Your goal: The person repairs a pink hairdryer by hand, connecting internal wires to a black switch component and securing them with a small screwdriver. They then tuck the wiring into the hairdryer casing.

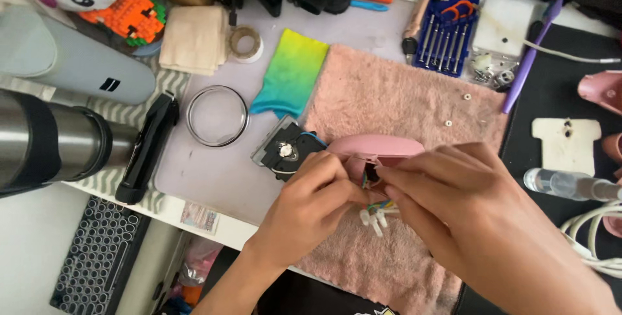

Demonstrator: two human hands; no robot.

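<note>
Both hands over pink towel (pixel 402 101), left hand (pixel 314 192) & right hand (pixel 447 192) pinching pink shell (pixel 379 148), wires (pixel 379 214) hanging near, screwdriver set (pixel 446 33) far right

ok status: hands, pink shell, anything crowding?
Left hand and right hand both pinching pink shell. Loose wires hang below. Black module alongside, touching.

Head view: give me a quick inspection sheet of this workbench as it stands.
Surface: pink towel on a pale mat.
Job's things: pink shell with coloured wires; black part on a blue lead.
Clutter: blue screwdriver set, glass ring, tape roll, steel flask, yellow-green cloth.
Grippers: left hand and right hand, fingers pinching at the shell's opening.
Cables: white cable at right.
Surroundings: keyboard below the desk edge.
</note>
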